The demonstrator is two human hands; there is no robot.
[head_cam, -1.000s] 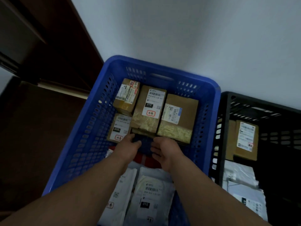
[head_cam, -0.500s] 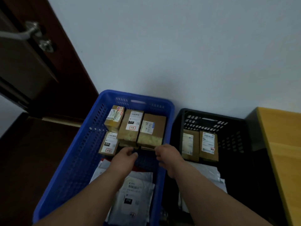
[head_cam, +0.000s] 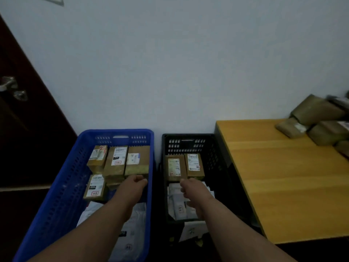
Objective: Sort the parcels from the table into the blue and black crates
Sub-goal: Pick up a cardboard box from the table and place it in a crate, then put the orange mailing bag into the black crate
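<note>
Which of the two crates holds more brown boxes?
The blue crate, on the left: four brown boxes show inside it, while the black crate beside it shows only two.

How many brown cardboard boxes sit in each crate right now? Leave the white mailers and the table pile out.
Blue crate: 4 boxes, one at front left, three in the back row.
Black crate: 2 boxes, side by side.
Total: 6 boxes.
</note>
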